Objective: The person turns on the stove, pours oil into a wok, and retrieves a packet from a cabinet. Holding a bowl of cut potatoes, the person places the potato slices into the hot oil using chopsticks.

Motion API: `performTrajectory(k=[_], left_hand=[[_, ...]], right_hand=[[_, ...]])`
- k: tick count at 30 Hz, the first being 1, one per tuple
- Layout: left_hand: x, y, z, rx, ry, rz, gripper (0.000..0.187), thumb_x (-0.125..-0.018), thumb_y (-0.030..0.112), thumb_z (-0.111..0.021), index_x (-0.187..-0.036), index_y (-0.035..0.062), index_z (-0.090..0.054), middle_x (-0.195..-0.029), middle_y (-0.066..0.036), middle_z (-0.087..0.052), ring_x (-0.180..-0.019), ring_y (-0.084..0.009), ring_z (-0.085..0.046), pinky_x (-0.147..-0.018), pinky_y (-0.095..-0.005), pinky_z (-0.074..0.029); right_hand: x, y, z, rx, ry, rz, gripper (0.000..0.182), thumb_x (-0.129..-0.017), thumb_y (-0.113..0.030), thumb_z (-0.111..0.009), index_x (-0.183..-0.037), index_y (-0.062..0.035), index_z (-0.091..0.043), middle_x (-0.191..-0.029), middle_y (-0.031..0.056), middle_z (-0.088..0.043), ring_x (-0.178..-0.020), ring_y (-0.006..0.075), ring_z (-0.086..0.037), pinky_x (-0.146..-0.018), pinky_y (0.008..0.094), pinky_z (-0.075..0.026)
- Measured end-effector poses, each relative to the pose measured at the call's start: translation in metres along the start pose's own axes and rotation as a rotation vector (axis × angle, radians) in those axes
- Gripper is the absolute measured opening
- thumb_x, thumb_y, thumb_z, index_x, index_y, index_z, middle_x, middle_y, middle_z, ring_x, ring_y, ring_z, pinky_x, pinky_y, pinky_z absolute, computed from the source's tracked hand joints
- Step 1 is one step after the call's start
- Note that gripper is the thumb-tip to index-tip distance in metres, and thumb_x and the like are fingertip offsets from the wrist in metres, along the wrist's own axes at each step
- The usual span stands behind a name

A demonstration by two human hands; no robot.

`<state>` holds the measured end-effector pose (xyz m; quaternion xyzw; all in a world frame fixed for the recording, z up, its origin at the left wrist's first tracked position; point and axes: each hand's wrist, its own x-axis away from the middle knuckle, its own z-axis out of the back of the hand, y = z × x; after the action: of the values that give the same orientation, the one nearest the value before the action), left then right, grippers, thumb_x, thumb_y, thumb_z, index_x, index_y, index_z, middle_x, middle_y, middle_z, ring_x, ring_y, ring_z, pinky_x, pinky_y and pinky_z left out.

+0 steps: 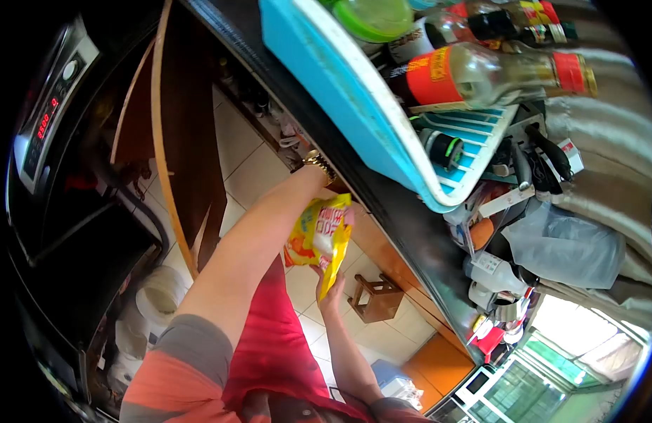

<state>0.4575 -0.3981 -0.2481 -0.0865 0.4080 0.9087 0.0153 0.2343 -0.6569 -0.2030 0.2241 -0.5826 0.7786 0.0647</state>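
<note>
My right hand (330, 287) grips the lower end of a yellow packet (316, 231) with pink lettering and a red-orange picture. My left forearm (259, 222) crosses beside the packet and reaches to the dark counter's edge. A gold-coloured watch or bracelet (319, 164) is on that wrist. Past it, the counter edge hides my left hand, so its fingers and anything in them cannot be seen.
An open brown cabinet door (181, 134) stands left of my left arm. On the counter (382, 180) are a blue rack (354, 102), glass bottles (474, 74) and a clear plastic bag (562, 243). A wooden stool (377, 298) stands on the tiled floor; white containers (159, 292) are at lower left.
</note>
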Motion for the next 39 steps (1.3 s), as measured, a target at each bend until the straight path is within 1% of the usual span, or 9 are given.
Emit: performTrajectory(k=[2,5,7,8,12,20,25,33,39], left_hand=[[-0.021,-0.002,-0.012,-0.028,-0.019,-0.01,0.046,-0.101,0.034,-0.053,-0.135,0.0038,-0.063,-0.143,-0.021,-0.059,-0.135,-0.0331,-0.053,-0.119,-0.0421,-0.037],[-0.034,-0.007,-0.026,-0.069,-0.038,0.016,0.045,-0.101,0.033,-0.054,-0.135,0.0037,-0.063,-0.143,-0.021,-0.059,-0.135,-0.0331,-0.053,-0.118,-0.0421,-0.037],[-0.035,-0.009,-0.04,-0.087,-0.049,0.034,0.045,-0.101,0.033,-0.054,-0.134,0.0036,-0.063,-0.142,-0.02,-0.059,-0.135,-0.0332,-0.053,-0.118,-0.0421,-0.037],[-0.031,-0.011,-0.042,-0.095,-0.054,0.049,0.045,-0.101,0.032,-0.054,-0.134,0.0036,-0.063,-0.142,-0.02,-0.059,-0.134,-0.0332,-0.053,-0.118,-0.0421,-0.037],[-0.029,-0.017,-0.051,-0.108,-0.056,0.071,0.044,-0.101,0.032,-0.054,-0.134,0.0035,-0.063,-0.141,-0.02,-0.06,-0.134,-0.0333,-0.054,-0.117,-0.0422,-0.038],[-0.022,-0.024,-0.052,-0.11,-0.072,0.095,0.043,-0.1,0.03,-0.055,-0.132,0.0033,-0.063,-0.139,-0.02,-0.06,-0.132,-0.0334,-0.054,-0.116,-0.0423,-0.039],[-0.018,-0.03,-0.049,-0.108,-0.073,0.103,0.042,-0.1,0.029,-0.055,-0.132,0.0032,-0.064,-0.138,-0.02,-0.061,-0.132,-0.0335,-0.055,-0.115,-0.0423,-0.039],[-0.013,-0.04,-0.047,-0.107,-0.073,0.121,0.04,-0.1,0.027,-0.056,-0.131,0.003,-0.064,-0.137,-0.02,-0.061,-0.13,-0.0337,-0.055,-0.114,-0.0424,-0.04],[-0.013,-0.046,-0.043,-0.109,-0.068,0.128,0.039,-0.099,0.026,-0.056,-0.13,0.0028,-0.064,-0.136,-0.02,-0.062,-0.129,-0.0338,-0.056,-0.113,-0.0424,-0.04]], right_hand=[[0.012,0.003,0.012,0.142,-0.037,0.03,0.036,-0.097,-0.011,-0.065,-0.128,0.0077,-0.061,-0.117,0.017,-0.07,-0.109,0.0226,-0.067,-0.094,0.0397,-0.056],[0.01,-0.008,0.016,0.182,-0.088,-0.062,0.046,-0.089,-0.008,-0.07,-0.132,0.0053,-0.062,-0.127,0.0197,-0.07,-0.117,0.0252,-0.066,-0.102,0.0383,-0.051],[0.022,-0.037,0.009,0.391,-0.109,0.232,0.032,-0.091,-0.012,-0.065,-0.119,0.0042,-0.067,-0.111,0.0178,-0.072,-0.105,0.0319,-0.07,-0.092,0.0394,-0.052],[0.023,-0.05,0.01,0.376,-0.136,0.132,0.041,-0.086,-0.015,-0.066,-0.123,0.003,-0.065,-0.115,0.0217,-0.071,-0.109,0.037,-0.069,-0.095,0.0425,-0.051],[0.028,-0.05,0.013,0.355,-0.143,0.097,0.049,-0.09,-0.019,-0.065,-0.134,0.0025,-0.062,-0.13,0.0234,-0.068,-0.124,0.0368,-0.065,-0.103,0.0409,-0.049],[0.025,-0.042,0.014,0.331,-0.121,0.124,0.052,-0.089,-0.025,-0.066,-0.133,0.0021,-0.063,-0.13,0.0219,-0.069,-0.124,0.0365,-0.065,-0.103,0.0426,-0.049],[0.019,-0.042,0.012,0.303,-0.11,0.09,0.051,-0.091,-0.028,-0.064,-0.132,0.0023,-0.064,-0.127,0.0211,-0.07,-0.121,0.033,-0.066,-0.102,0.0419,-0.05],[0.019,-0.034,0.009,0.297,-0.11,0.055,0.048,-0.091,-0.021,-0.064,-0.133,0.0027,-0.063,-0.129,0.02,-0.07,-0.122,0.0314,-0.065,-0.104,0.0397,-0.048],[0.019,-0.044,0.008,0.25,-0.128,0.091,0.055,-0.089,-0.021,-0.069,-0.138,0.0031,-0.061,-0.136,0.0206,-0.067,-0.128,0.031,-0.062,-0.108,0.0385,-0.046]])
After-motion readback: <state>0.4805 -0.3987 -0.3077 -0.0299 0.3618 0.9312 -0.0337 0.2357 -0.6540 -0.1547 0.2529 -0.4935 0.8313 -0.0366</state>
